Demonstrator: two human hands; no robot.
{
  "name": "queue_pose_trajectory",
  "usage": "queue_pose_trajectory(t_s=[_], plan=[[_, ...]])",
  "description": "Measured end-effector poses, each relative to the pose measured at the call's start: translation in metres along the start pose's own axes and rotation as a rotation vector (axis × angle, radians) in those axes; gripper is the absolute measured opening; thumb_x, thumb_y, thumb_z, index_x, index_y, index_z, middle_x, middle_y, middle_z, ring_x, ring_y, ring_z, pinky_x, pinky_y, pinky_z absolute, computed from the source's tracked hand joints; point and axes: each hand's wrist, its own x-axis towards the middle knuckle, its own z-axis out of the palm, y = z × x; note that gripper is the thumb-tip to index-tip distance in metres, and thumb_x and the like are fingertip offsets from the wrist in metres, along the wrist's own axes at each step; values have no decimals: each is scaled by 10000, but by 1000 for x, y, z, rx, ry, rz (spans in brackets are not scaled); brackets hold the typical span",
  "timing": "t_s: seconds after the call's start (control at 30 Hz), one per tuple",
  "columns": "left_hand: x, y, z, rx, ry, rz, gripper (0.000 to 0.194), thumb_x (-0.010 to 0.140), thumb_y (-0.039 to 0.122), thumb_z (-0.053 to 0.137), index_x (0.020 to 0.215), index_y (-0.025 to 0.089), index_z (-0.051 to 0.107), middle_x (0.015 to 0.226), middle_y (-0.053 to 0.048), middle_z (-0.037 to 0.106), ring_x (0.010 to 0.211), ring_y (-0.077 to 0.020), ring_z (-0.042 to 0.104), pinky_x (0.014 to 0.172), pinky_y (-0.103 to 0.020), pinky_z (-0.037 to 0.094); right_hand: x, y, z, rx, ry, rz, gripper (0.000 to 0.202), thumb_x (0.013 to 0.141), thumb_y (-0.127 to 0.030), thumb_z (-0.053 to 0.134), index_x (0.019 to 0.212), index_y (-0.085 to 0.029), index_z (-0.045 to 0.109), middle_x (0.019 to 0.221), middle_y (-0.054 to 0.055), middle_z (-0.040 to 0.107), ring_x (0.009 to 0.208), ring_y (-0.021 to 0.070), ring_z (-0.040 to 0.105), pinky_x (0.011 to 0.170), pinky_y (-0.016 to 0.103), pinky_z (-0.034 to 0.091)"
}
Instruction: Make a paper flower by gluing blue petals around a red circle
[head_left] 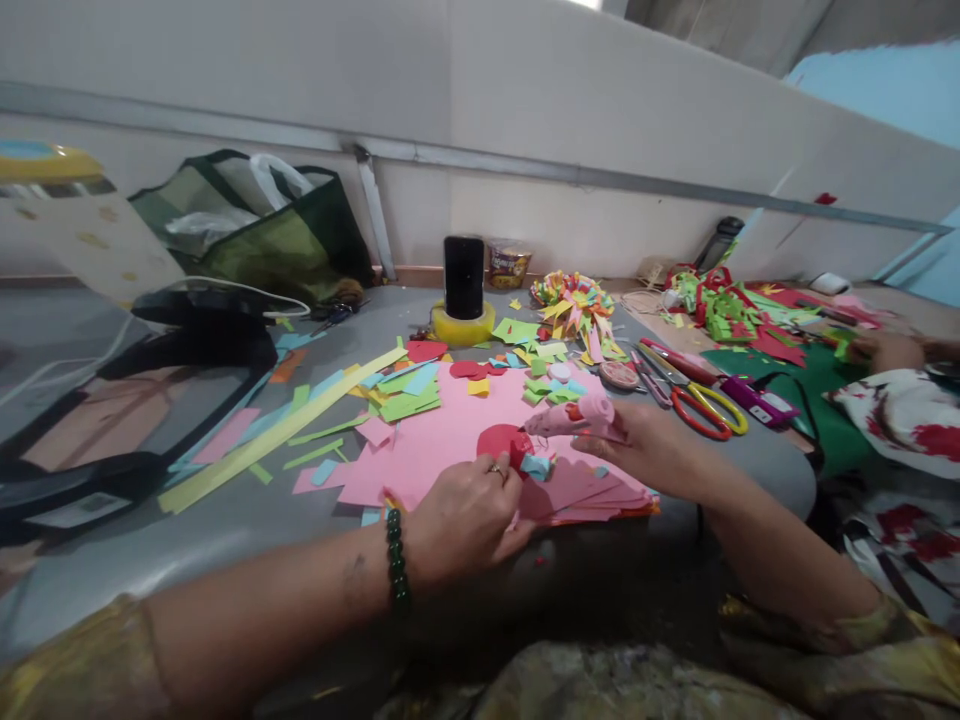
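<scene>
My left hand has its fingers bent and pressed on a red paper circle, which lies on a stack of pink paper. In my right hand is a pink glue tube, tilted so its tip points left, just over the circle. A small folded light blue paper piece sits at the circle's right edge. Around the circle lie green paper pieces, a yellow piece and small red circles.
Scissors and a purple device lie to the right. Behind stands a phone in a yellow tape roll, beside a cup. Paper strips cover the left. A co-worker's hand is at the far right.
</scene>
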Motion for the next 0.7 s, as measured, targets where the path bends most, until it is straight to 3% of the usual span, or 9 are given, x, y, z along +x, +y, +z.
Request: queue_pose_trajectory(t_s=[0.13,0.27,0.33,0.47,0.53,0.6,0.7], plan=[[0,0,-1,2,-6,-9,356,938,410,487,994,102,657,948,-158,693,856,-266,664,706,-372,566,3,-2,4,-16,-33,-3,350,884,-495,550,972,-190,696,744,37,662,602,163,548,539,265,416],[0,0,-3,2,-38,-9,384,938,434,488,1017,97,653,979,-166,690,887,-273,659,703,-370,566,-9,5,-8,30,-50,-22,380,871,-547,549,863,-202,709,681,25,654,594,161,563,552,264,454],[0,0,-3,-1,-44,-17,401,939,449,484,1030,96,649,980,-165,691,881,-266,661,702,-362,566,-21,8,-18,107,62,-21,367,855,-559,573,831,-222,717,661,16,665,595,164,588,549,260,475],[0,-1,-1,-8,-26,-23,390,936,444,491,1016,100,657,981,-168,696,862,-265,673,696,-363,574,-41,18,-36,225,614,107,360,735,-586,688,647,-238,657,519,4,597,488,180,566,433,288,454],[-1,-1,-1,-7,-11,-29,373,926,430,515,1020,100,660,994,-171,700,869,-270,677,705,-368,577,-46,31,-43,247,817,219,355,673,-574,732,619,-237,635,509,8,590,461,180,547,408,300,446],[-1,-1,-1,-1,-1,-30,352,915,410,538,1019,99,666,1002,-174,704,880,-275,681,719,-374,580,-48,50,-48,216,885,366,406,597,-612,744,570,-230,608,461,2,543,415,161,488,372,293,401],[-1,-1,-1,-1,8,-26,311,906,382,555,990,109,679,996,-172,709,879,-280,686,717,-380,582,-49,79,-45,88,803,523,528,543,-735,658,455,-235,515,379,-18,415,370,127,376,341,279,309]])
